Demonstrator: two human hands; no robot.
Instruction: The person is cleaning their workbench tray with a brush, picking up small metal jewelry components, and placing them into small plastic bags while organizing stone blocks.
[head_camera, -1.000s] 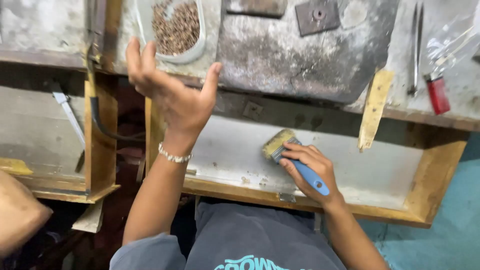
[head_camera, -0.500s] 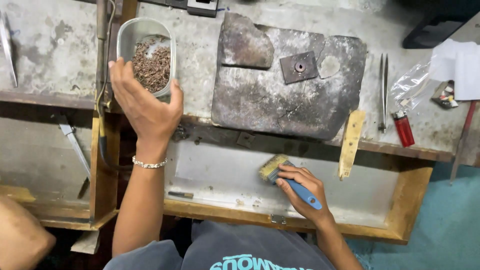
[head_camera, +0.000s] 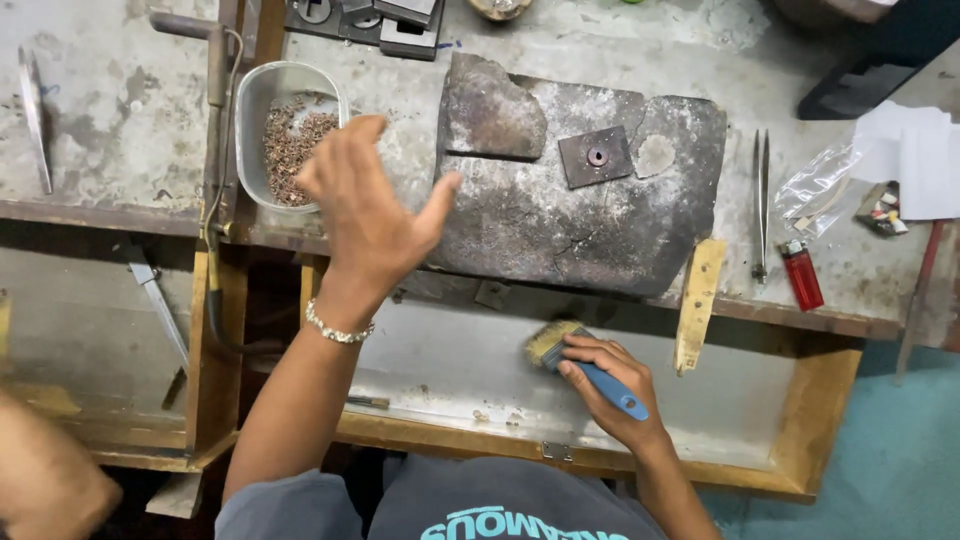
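My left hand (head_camera: 372, 222) hovers with fingers spread above the bench edge, just right of a clear plastic tub (head_camera: 262, 100) that holds small brown metal bits. It holds nothing. My right hand (head_camera: 608, 385) grips a blue-handled paintbrush (head_camera: 590, 368), whose pale bristles rest on the floor of the open drawer tray (head_camera: 780, 400) below the bench. A dark, cracked soldering slab (head_camera: 590, 190) with a small square metal plate (head_camera: 596, 156) lies between the tub and the right side of the bench.
Tweezers (head_camera: 762, 205) and a red lighter (head_camera: 801, 274) lie right of the slab, beside a plastic bag (head_camera: 825, 185) and white paper (head_camera: 915, 155). A wooden peg (head_camera: 697, 303) juts over the drawer. A torch pipe (head_camera: 215, 150) runs down the left. Another person's arm (head_camera: 45, 480) is at bottom left.
My left hand let go of the plastic tub and moved right and away from it, fingers opening. The right hand with the brush stayed in place in the drawer.
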